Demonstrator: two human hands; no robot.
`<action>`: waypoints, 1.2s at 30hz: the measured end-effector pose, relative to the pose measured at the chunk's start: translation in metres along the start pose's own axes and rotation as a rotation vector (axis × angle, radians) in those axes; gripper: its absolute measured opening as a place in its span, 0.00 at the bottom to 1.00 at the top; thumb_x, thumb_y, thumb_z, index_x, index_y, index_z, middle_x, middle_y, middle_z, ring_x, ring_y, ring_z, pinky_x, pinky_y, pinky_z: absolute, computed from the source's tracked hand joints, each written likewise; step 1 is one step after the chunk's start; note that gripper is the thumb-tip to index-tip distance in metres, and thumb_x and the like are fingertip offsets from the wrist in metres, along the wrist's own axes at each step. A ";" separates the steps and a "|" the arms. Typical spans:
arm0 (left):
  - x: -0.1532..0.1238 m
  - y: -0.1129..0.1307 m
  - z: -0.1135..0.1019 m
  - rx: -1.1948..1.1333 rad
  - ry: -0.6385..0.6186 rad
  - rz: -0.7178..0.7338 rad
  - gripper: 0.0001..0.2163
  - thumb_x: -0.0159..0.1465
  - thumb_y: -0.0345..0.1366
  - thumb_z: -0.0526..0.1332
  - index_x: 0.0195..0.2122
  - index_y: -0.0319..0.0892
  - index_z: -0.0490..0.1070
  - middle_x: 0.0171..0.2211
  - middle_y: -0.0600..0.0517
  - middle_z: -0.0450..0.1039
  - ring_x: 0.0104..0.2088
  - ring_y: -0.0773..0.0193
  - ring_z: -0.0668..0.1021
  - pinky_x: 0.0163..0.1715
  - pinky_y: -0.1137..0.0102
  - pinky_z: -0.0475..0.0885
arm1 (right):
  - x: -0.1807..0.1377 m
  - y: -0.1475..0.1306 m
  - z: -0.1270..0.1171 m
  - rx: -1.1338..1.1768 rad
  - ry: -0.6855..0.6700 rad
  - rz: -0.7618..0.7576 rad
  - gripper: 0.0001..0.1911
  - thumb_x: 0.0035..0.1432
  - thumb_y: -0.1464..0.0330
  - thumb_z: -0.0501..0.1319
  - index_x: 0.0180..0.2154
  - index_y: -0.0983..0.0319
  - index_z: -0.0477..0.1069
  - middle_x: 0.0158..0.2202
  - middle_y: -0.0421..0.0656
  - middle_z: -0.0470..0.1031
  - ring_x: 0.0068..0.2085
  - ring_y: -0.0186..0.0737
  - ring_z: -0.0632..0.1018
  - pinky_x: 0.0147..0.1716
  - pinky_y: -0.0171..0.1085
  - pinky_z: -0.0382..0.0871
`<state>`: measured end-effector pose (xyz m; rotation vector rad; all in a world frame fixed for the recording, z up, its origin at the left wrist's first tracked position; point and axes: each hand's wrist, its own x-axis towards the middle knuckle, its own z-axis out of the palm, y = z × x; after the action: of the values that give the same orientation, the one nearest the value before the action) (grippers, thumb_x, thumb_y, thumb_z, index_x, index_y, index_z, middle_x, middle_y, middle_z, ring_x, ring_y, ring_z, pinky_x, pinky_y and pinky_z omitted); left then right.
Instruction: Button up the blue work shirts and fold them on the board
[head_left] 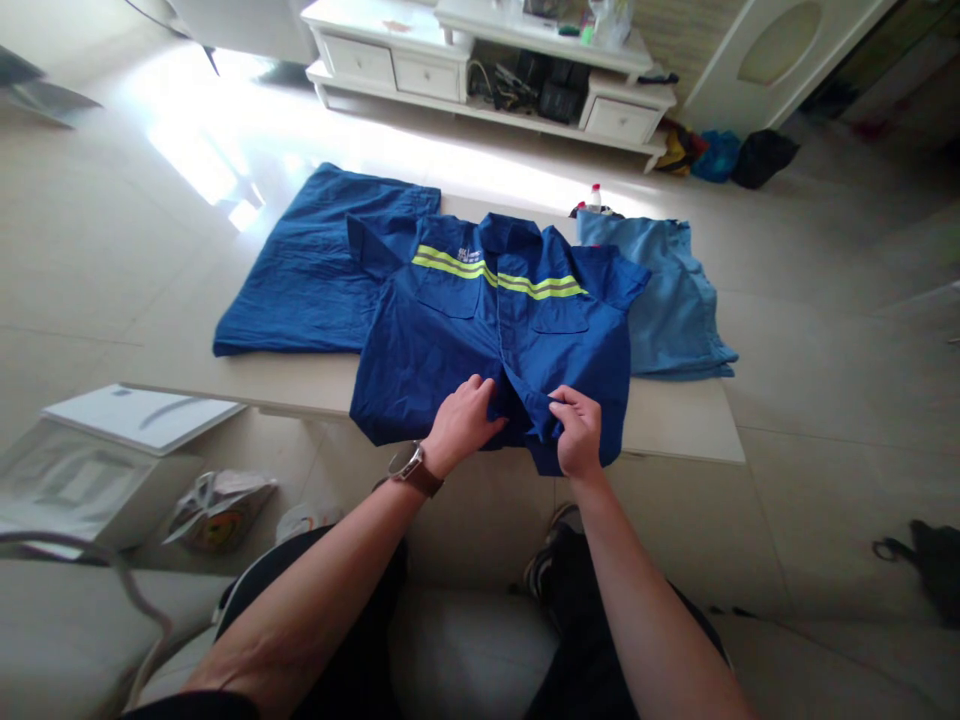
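A dark blue short-sleeved work shirt [442, 350] lies front up on a low table, its collar away from me and its hem hanging over the near edge. Yellow-green reflective tape crosses its chest. My right hand [579, 428] pinches the front edge of the shirt near the hem, lifting that flap a little. At the other front edge, my left hand [466, 425] has its fingers closed on the cloth, and its fingertips are partly hidden. The lower front gapes between my hands.
Folded blue cloth [300, 270] lies on the table's left, partly under the shirt. Light blue cloth [667, 300] lies at right, near a small bottle [595, 197]. The pale table [682, 425] ends just before my knees. A white box [142, 418] stands at lower left.
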<state>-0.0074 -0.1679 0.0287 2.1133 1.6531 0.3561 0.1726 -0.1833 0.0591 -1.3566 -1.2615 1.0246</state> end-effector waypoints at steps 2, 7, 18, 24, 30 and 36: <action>0.000 0.002 0.001 -0.023 0.035 -0.020 0.16 0.63 0.41 0.68 0.48 0.44 0.68 0.47 0.47 0.72 0.45 0.57 0.78 0.42 0.67 0.73 | 0.000 0.000 -0.002 0.038 -0.039 0.013 0.21 0.54 0.60 0.60 0.17 0.58 0.54 0.19 0.36 0.48 0.24 0.33 0.52 0.25 0.38 0.46; 0.003 0.004 -0.002 -0.044 0.158 -0.105 0.15 0.64 0.40 0.66 0.49 0.44 0.66 0.49 0.45 0.71 0.45 0.56 0.78 0.42 0.65 0.72 | -0.003 0.004 -0.006 0.146 -0.275 0.154 0.26 0.50 0.55 0.66 0.15 0.59 0.55 0.18 0.36 0.50 0.24 0.32 0.53 0.25 0.37 0.48; 0.002 -0.003 0.000 -0.060 0.087 -0.061 0.06 0.62 0.33 0.66 0.28 0.45 0.71 0.34 0.52 0.77 0.35 0.60 0.77 0.33 0.67 0.64 | 0.026 0.026 -0.017 0.269 0.472 0.185 0.30 0.43 0.59 0.71 0.20 0.57 0.46 0.20 0.31 0.46 0.22 0.29 0.54 0.22 0.33 0.53; 0.006 0.003 -0.001 -0.100 0.073 -0.058 0.06 0.61 0.31 0.65 0.27 0.45 0.72 0.32 0.52 0.78 0.34 0.61 0.77 0.33 0.67 0.64 | 0.025 0.045 -0.023 -0.241 0.529 -0.024 0.22 0.59 0.54 0.63 0.24 0.56 0.55 0.21 0.33 0.53 0.25 0.34 0.60 0.29 0.36 0.59; 0.003 0.001 -0.005 -0.084 0.081 0.035 0.05 0.62 0.29 0.62 0.29 0.44 0.73 0.33 0.51 0.77 0.33 0.62 0.77 0.35 0.68 0.66 | 0.012 0.034 -0.010 -0.655 0.062 -0.148 0.14 0.60 0.60 0.62 0.45 0.59 0.72 0.44 0.48 0.79 0.47 0.49 0.77 0.49 0.45 0.69; 0.000 -0.001 -0.008 -0.070 0.089 0.053 0.04 0.64 0.30 0.63 0.36 0.44 0.77 0.35 0.51 0.79 0.36 0.60 0.79 0.38 0.67 0.68 | 0.005 0.032 0.009 -0.586 -0.276 -0.166 0.09 0.62 0.65 0.60 0.40 0.57 0.78 0.42 0.47 0.83 0.44 0.49 0.81 0.47 0.44 0.71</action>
<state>-0.0122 -0.1667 0.0351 2.1202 1.6108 0.5243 0.1701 -0.1769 0.0263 -1.5363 -1.9540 0.7699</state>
